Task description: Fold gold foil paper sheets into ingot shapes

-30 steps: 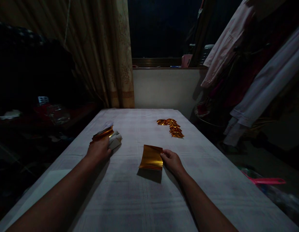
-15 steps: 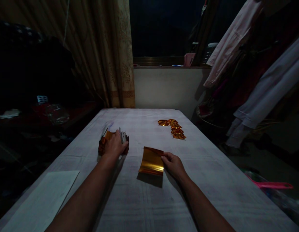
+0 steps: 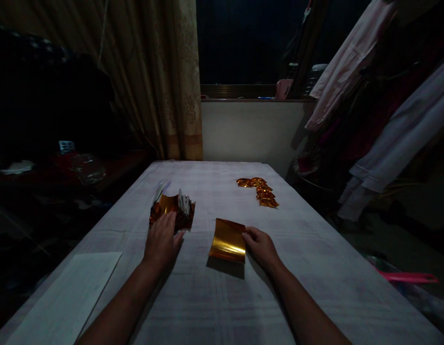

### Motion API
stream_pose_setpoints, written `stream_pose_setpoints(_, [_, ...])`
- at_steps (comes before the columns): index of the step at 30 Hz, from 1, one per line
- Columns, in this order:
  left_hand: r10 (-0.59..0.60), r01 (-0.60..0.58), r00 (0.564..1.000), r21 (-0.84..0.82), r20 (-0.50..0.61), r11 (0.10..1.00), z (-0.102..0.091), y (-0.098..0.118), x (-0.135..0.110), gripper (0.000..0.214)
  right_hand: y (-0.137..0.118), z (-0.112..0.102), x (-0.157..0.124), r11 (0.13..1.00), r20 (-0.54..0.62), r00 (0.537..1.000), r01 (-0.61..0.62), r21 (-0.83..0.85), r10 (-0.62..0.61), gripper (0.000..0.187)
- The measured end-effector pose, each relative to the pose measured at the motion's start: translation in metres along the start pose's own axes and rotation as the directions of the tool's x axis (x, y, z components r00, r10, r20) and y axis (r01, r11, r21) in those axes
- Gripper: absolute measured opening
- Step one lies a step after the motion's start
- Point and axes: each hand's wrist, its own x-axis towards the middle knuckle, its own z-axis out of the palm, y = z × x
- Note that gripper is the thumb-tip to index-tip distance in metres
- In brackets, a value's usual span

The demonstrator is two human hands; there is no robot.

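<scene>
Between the thumb and fingers of my right hand (image 3: pixel 260 244) is the right edge of a shiny gold foil sheet (image 3: pixel 228 241). The sheet curves slightly and casts a shadow on the table below it. My left hand (image 3: pixel 163 239) lies at the near side of a stack of gold foil sheets (image 3: pixel 169 205), fingers stretched out and thumb apart. Its fingertips overlap the stack's front; whether they press on it I cannot tell. The stack is bent upward, with pale sheet edges showing on its right side.
Several crumpled or folded gold foil pieces (image 3: pixel 265 194) form a bent row at the table's far right. A white paper sheet (image 3: pixel 69 292) lies front left on the checked tablecloth (image 3: pixel 214 306). Hanging clothes (image 3: pixel 397 129) flank the right side; a curtain (image 3: pixel 175 86) hangs behind.
My left hand has drawn back toward me from the top of the stack, uncovering more of it. My right hand keeps its hold on the foil sheet. The view has shifted slightly.
</scene>
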Motion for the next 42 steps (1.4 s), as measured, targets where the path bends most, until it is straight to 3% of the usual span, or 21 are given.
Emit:
stream_pose_setpoints(7, [0.029, -0.028, 0.997, -0.017, 0.071, 0.999, 0.016, 0.009, 0.004, 0.049, 0.002, 0.000, -0.001, 1.000, -0.011, 1.000, -0.004, -0.006, 0.004, 0.038])
stream_pose_setpoints(15, [0.026, -0.024, 0.996, -0.026, 0.082, 0.999, 0.006, 0.007, 0.008, 0.047, 0.002, 0.000, -0.001, 1.000, -0.007, 1.000, 0.005, -0.002, -0.005, 0.039])
stream_pose_setpoints(20, [-0.046, 0.049, 0.997, -0.051, 0.062, 0.997, 0.008, 0.008, 0.010, 0.070, 0.002, 0.000, -0.002, 1.000, -0.010, 1.000, 0.019, -0.007, -0.019, 0.037])
stream_pose_setpoints(24, [-0.133, 0.140, 0.986, -0.070, 0.105, 0.988, 0.016, 0.021, 0.024, 0.093, 0.002, -0.001, -0.002, 1.000, 0.001, 1.000, 0.020, -0.001, -0.020, 0.037])
stream_pose_setpoints(28, [-0.235, 0.247, 0.960, -0.065, 0.155, 0.967, 0.015, 0.036, 0.042, 0.096, 0.000, -0.001, -0.002, 1.000, -0.004, 1.000, 0.021, 0.001, -0.021, 0.037])
stream_pose_setpoints(31, [-0.233, 0.247, 0.960, -0.073, 0.157, 0.966, 0.009, 0.038, 0.050, 0.084, -0.001, -0.002, -0.003, 1.000, 0.003, 1.000, 0.019, 0.010, -0.019, 0.036])
stream_pose_setpoints(35, [-0.185, 0.209, 0.965, -0.120, 0.188, 0.970, 0.002, 0.028, 0.055, 0.062, -0.002, -0.002, -0.002, 1.000, 0.012, 1.000, 0.006, 0.006, -0.006, 0.038])
stream_pose_setpoints(42, [0.005, 0.062, 0.969, -0.262, 0.247, 0.963, -0.020, -0.017, 0.053, 0.056, -0.003, -0.001, -0.003, 1.000, -0.004, 1.000, 0.024, 0.000, -0.024, 0.037])
